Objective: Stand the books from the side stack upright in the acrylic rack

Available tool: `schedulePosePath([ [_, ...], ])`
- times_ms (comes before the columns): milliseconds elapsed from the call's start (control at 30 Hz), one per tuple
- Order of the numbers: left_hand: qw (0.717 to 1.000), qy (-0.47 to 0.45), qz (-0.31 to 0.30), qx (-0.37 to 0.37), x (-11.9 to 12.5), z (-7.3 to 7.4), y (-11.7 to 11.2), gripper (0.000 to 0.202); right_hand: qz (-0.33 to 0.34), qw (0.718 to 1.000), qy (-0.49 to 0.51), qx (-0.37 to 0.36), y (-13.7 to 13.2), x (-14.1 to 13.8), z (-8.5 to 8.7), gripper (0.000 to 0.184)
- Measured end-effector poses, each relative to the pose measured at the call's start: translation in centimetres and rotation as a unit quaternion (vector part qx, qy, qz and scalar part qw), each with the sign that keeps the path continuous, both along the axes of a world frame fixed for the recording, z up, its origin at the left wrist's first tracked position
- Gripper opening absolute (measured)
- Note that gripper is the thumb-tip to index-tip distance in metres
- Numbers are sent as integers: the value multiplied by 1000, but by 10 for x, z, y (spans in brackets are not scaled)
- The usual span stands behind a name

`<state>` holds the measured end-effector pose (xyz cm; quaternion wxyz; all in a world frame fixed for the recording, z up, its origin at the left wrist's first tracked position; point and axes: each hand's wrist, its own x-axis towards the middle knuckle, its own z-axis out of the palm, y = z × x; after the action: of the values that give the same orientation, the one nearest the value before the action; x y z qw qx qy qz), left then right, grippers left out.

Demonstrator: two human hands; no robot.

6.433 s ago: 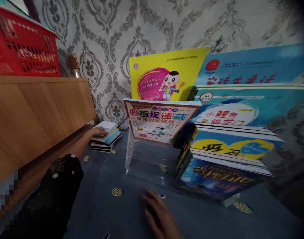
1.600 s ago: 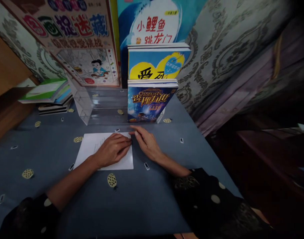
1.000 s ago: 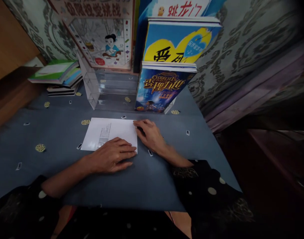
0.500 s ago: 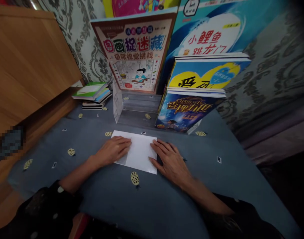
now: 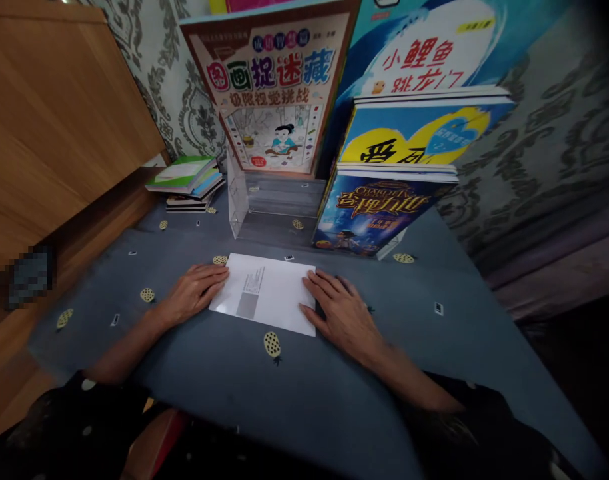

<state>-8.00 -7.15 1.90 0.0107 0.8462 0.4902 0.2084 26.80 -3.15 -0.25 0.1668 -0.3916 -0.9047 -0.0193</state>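
Note:
A white paper sheet [image 5: 282, 297], possibly folded, lies flat on the blue cloth with small lines of print and a grey block on its left half. My left hand [image 5: 194, 293] rests at the sheet's left edge, fingers stretched side by side, their tips touching it. On the opposite edge, my right hand [image 5: 337, 310] lies flat with its fingers and thumb apart, fingertips over the paper. Neither hand grips anything.
Behind the sheet stands a clear plastic rack [image 5: 238, 200] with a picture-puzzle book [image 5: 279, 87], a dark blue book [image 5: 369, 213] and other upright books. A small book stack [image 5: 187, 180] sits back left beside a wooden cabinet [image 5: 59, 120]. Patterned cloth [image 5: 364, 400] covers the table.
My left hand has slid left from the middle of the sheet to its left edge, uncovering the print and grey block. My right hand stays on the right edge. The view has shifted slightly.

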Motion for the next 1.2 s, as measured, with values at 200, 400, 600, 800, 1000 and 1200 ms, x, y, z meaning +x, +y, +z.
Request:
schedulePosePath([
  [200,999,6,-28,26,-6,7,-40,30,0,1000,10,-8,0,-1,-1,45],
  [400,995,-5,-82,63,0,11,-61,30,-6,999,4,-37,0,-2,3,48],
  [600,990,10,-134,42,31,11,-57,33,-12,998,3,-63,-2,-2,9,46],
  [800,980,42,-192,22,83,11,-42,31,-15,996,13,-85,-1,-2,11,48],
  [1000,969,62,-240,-4,140,10,-30,39,-9,994,39,-98,1,-1,9,46],
  [1200,966,53,-240,-83,133,17,3,31,-2,991,87,-99,4,4,4,36],
])
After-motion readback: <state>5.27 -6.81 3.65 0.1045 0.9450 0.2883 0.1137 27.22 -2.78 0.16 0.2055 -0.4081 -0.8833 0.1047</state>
